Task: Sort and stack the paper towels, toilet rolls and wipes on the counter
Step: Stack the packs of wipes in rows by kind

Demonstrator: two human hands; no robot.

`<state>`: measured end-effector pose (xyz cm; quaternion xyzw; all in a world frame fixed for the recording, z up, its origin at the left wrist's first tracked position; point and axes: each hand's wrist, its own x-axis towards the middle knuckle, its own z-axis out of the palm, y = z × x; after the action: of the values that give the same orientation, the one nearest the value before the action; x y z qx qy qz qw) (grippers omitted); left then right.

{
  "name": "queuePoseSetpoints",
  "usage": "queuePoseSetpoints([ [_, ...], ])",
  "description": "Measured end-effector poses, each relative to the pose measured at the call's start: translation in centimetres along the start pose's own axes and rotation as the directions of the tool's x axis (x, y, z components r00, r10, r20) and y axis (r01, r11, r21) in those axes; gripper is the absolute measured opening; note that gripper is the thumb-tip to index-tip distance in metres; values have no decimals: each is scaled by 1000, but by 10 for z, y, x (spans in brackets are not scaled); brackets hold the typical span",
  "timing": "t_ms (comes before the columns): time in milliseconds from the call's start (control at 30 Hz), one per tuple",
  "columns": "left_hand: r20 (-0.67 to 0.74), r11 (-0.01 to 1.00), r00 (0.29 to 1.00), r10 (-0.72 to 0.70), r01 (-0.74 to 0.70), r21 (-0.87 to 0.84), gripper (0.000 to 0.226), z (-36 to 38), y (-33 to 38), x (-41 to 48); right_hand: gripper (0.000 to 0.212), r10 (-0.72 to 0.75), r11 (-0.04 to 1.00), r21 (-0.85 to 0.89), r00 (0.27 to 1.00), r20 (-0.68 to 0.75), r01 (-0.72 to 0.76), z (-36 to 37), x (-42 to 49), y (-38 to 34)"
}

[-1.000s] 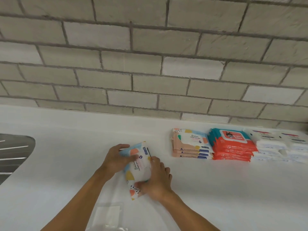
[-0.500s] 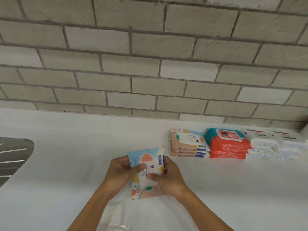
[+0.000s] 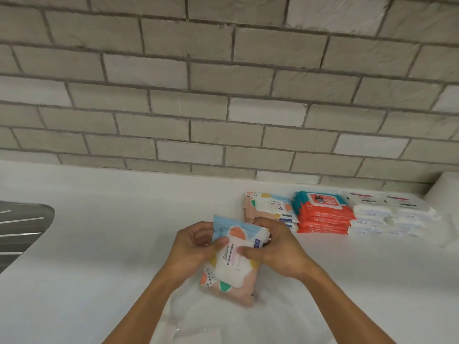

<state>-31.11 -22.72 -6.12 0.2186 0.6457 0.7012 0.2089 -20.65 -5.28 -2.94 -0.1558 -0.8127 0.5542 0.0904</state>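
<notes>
Right now both hands hold one pastel wipes pack above the white counter, in the middle of the view. The left hand grips the pack's left side, fingers curled behind it and the thumb pressed on the white label on its face. The right hand grips the right side the same way, thumb on the label, fingers wrapped over the top corner. The pack is tilted, its blue end toward the wall; whether its pink end touches the counter I cannot tell. Just behind the right hand sits a stack of matching pastel packs, partly hidden by the knuckles. Just beside it on the right is a stack of red and teal packs, then two stacks of white packs side by side. A white rounded thing stands at the far right edge, too cropped to name. A metal draining board lies at the left, and clear plastic lies on the counter between the forearms
</notes>
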Motion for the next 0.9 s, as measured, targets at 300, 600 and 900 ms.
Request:
queuePoseSetpoints([
  [300,113,941,962,-247,266,-209,37,40,-9,-15,36,152,788,613,945,-289,61,-33,-10,12],
  [600,-70,973,972,-223,218,-82,32,83,2,36,30,256,809,586,928,-273,-50,-49,8,52],
  [900,-239,919,957,-167,238,313,64,112,-12,114,27,314,738,653,943,-113,-168,-85,51,66],
])
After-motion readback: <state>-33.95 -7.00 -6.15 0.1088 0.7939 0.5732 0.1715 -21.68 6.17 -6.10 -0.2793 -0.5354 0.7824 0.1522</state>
